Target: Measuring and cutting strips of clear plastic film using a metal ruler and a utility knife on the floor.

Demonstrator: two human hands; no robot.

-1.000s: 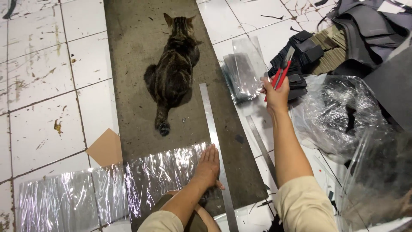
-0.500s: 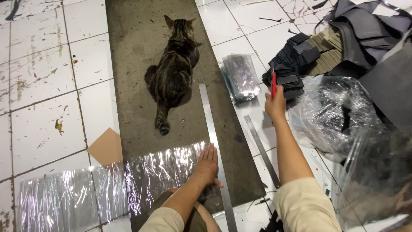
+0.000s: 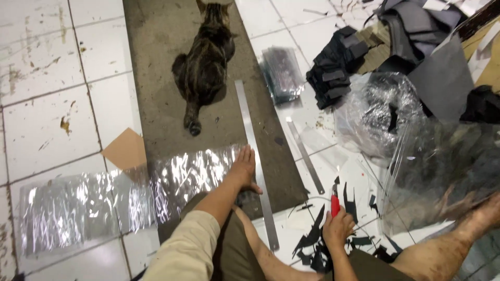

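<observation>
My left hand (image 3: 244, 167) presses flat on a clear shiny plastic sheet (image 3: 130, 195) that lies across the grey mat (image 3: 172, 41), right beside a long steel ruler (image 3: 255, 156). My right hand (image 3: 337, 229) is drawn back near my knee and grips a red-handled cutter (image 3: 335, 204), blade end pointing up. Black offcut scraps (image 3: 317, 234) lie on the tiles around that hand.
A tabby cat (image 3: 203, 65) lies on the mat beyond the ruler. A shorter ruler (image 3: 304, 155), a pack of clear bags (image 3: 281, 73), black pieces (image 3: 333, 75), a crumpled plastic bag (image 3: 380, 112) and grey sheets (image 3: 442, 78) crowd the right. A cardboard piece (image 3: 124, 150) lies left.
My right hand has pulled back from the far black pile to near my knee, carrying the red cutter. My left hand has stayed on the plastic sheet.
</observation>
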